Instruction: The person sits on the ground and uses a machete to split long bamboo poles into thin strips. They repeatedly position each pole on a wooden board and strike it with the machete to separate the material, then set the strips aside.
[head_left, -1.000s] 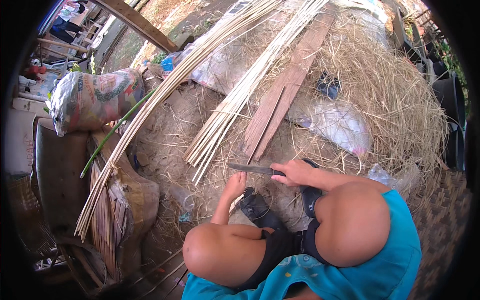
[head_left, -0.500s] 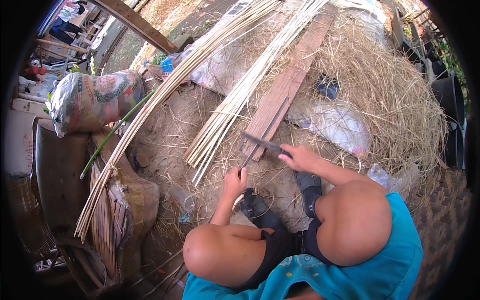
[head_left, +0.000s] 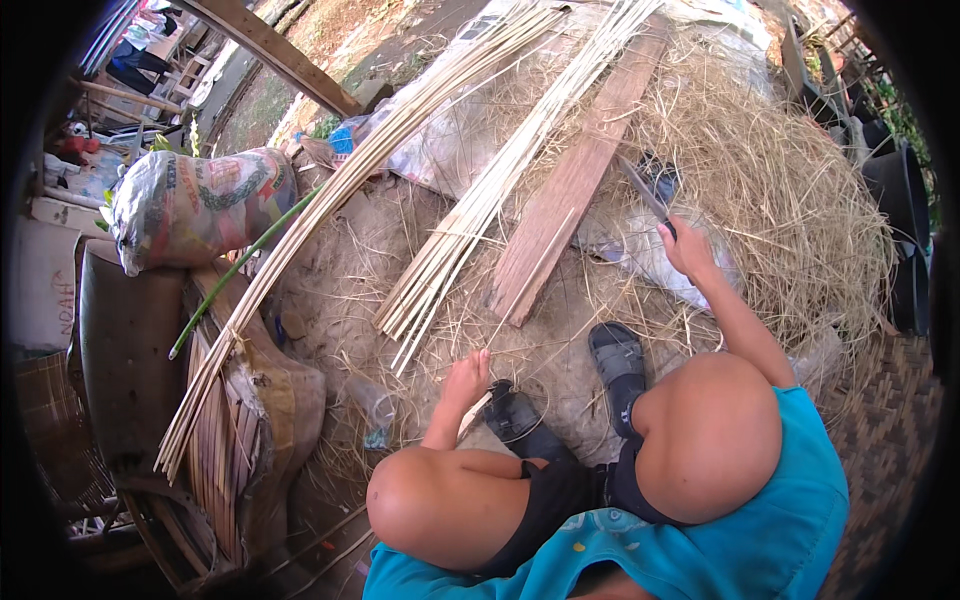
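Note:
My right hand (head_left: pixel 688 250) grips the dark handle of a knife (head_left: pixel 643 187), its blade slanting up and left over the straw and a dark scrap of plastic. Pinched in my left hand (head_left: pixel 466 380) is a thin pale strip (head_left: pixel 545 256), probably bamboo, whose far part rests along a brown wooden plank (head_left: pixel 575 185). A short pale end (head_left: pixel 473 413) shows below that hand, beside my shoe. Knife and strip are well apart. Left of the plank lies a bundle of pale split strips (head_left: pixel 465 218).
A longer bundle of strips (head_left: pixel 290 230) leans over a worn wooden block (head_left: pixel 285 400) at left, with a green stalk (head_left: pixel 240 262) alongside. Behind it sits a stuffed sack (head_left: pixel 205 205). A heap of straw-like shavings (head_left: pixel 790 180) covers the right; woven matting (head_left: pixel 885 440) lies nearer.
My right hand has swung the knife up and right, away from the strip. The left hand stays nearly in place; the strip looked dark before and now looks pale.

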